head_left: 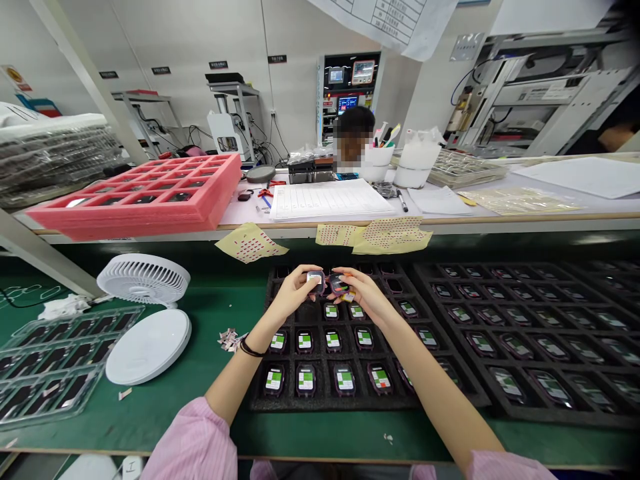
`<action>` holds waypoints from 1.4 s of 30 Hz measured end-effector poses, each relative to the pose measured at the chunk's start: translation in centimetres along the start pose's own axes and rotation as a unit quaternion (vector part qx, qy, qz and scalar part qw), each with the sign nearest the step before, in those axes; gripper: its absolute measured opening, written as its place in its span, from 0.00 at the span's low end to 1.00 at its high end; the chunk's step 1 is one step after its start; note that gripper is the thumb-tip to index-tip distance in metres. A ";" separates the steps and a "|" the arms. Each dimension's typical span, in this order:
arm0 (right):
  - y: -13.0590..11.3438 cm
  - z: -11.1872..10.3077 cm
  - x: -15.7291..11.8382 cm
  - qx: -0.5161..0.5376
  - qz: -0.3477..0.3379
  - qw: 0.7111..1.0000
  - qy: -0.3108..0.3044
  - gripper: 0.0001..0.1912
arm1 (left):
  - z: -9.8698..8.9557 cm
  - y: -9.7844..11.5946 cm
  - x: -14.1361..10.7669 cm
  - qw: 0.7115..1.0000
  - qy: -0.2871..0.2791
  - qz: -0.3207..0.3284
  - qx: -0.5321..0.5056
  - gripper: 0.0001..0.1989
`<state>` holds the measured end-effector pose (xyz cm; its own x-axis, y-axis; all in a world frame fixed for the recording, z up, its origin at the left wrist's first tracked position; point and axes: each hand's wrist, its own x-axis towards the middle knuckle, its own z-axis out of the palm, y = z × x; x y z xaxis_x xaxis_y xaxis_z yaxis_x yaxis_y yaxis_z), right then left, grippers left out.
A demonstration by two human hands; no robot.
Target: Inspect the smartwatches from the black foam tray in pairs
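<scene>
My left hand point(296, 292) is closed on a watch-like device point(316, 280) with a pale face, its thumb lying across it. Beside it, my right hand point(367, 293) grips a second dark watch-like device point(339, 285), and a small yellow piece point(349, 296) shows under those fingers. The two devices are side by side, almost touching; whether they touch I cannot tell. Both hands hover over the back of a black foam tray point(330, 403), whose pockets hold several similar devices with green-and-white faces point(345, 379). My right forearm hides some pockets.
Another filled black foam tray point(555, 417) lies at right. On the left are a white fan point(150, 347), clear plastic trays point(65, 413) and scraps point(230, 340). The shelf above carries a pink foam tray point(200, 217), papers point(330, 200) and white tubs point(413, 167). A person point(357, 127) sits beyond.
</scene>
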<state>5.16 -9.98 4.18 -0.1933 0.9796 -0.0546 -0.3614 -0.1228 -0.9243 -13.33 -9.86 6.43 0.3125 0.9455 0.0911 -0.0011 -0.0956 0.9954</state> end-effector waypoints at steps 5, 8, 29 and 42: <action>0.0 0.0 0.0 -0.024 -0.007 1.000 0.003 0.12 | 0.0 0.4 -0.2 1.000 0.004 -0.004 0.014 0.19; 0.0 0.0 0.0 -0.012 -0.006 1.000 0.002 0.12 | 0.0 0.2 -0.1 1.000 -0.002 0.001 0.005 0.20; -0.2 -0.2 0.0 0.007 -0.010 1.000 0.003 0.12 | -0.3 0.3 -0.2 1.000 -0.006 -0.003 -0.003 0.17; -0.2 -0.5 -0.1 0.002 -0.018 0.998 -0.055 0.20 | -0.3 -0.1 -0.1 0.999 -0.001 0.039 0.009 0.23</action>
<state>5.67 -9.98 4.17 -0.2796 0.9599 0.0200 -0.3727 -0.0893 -0.9237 -13.63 -9.83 6.34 0.3145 0.9344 0.1674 -0.0080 -0.1737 0.9848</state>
